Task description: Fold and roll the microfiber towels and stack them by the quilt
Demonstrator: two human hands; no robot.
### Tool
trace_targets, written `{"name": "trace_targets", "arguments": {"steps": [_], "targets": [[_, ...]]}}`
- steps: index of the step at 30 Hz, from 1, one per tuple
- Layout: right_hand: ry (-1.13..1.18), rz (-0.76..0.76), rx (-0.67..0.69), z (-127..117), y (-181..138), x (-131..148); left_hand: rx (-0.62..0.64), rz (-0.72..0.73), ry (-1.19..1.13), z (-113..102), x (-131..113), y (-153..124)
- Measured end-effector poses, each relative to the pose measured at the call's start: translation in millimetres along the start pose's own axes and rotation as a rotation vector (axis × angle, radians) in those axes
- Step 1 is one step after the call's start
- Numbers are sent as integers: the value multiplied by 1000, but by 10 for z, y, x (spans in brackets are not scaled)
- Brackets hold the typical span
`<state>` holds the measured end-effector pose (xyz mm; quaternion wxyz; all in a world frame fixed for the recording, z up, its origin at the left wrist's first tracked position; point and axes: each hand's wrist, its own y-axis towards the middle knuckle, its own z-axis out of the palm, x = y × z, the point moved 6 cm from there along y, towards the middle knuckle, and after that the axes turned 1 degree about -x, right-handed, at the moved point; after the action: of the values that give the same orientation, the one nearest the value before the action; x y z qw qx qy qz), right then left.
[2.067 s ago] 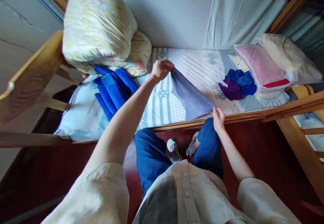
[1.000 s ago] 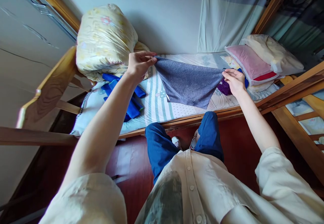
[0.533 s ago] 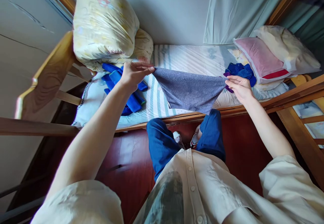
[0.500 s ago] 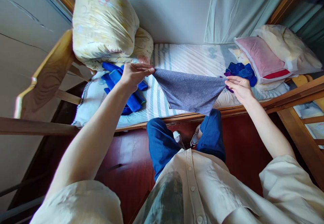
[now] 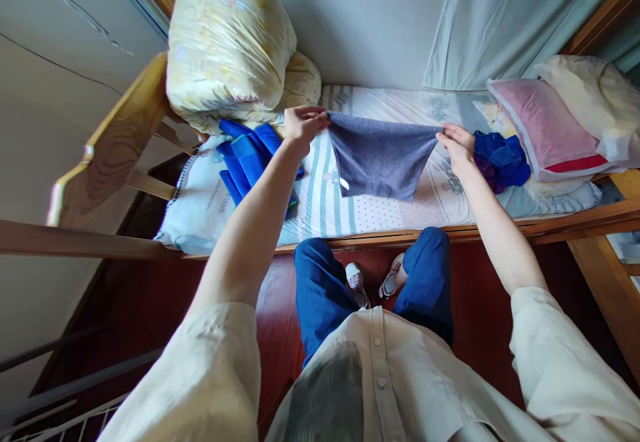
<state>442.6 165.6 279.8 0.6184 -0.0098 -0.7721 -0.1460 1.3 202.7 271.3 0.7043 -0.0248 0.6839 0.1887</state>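
Observation:
A grey-purple towel point(image 5: 383, 155) hangs stretched between my hands above the bed, with a small white label at its lower left. My left hand point(image 5: 304, 125) pinches its upper left corner. The upper right corner is pinched by my right hand point(image 5: 456, 143). Several blue rolled or folded cloths point(image 5: 250, 155) lie on the bed at the left, partly hidden behind my left forearm. Just beyond my right hand is a crumpled blue cloth point(image 5: 501, 159), with a crumpled purple cloth point(image 5: 485, 174) against it.
The bed's striped sheet point(image 5: 310, 212) runs beneath the towel. A bulky floral quilt point(image 5: 230, 35) is piled at the left. A pink pillow point(image 5: 547, 122) lies at the right. A wooden rail point(image 5: 560, 225) edges the bed, and a pale curtain point(image 5: 480, 29) hangs behind.
Both hands have moved the towel farther out over the bed, and its lower edge has swung away from my knees. A white label now shows. The view has shifted slightly left.

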Motion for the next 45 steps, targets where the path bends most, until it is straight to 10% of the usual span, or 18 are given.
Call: {"name": "trace_targets", "arguments": {"steps": [6,20,31,45], "targets": [[-20,-72,28,-5,-235,-450,-22,23,51,-248,210,-411],[-243,582,238,432,-2084,-2082,167,-607,586,-731,2128,-2570],[-226,708,104,327,-2078,-2201,-34,-731,358,-732,2334,-2483],[-399,730,412,364,-2043,-2071,190,-716,498,-733,2174,-2564]]}}
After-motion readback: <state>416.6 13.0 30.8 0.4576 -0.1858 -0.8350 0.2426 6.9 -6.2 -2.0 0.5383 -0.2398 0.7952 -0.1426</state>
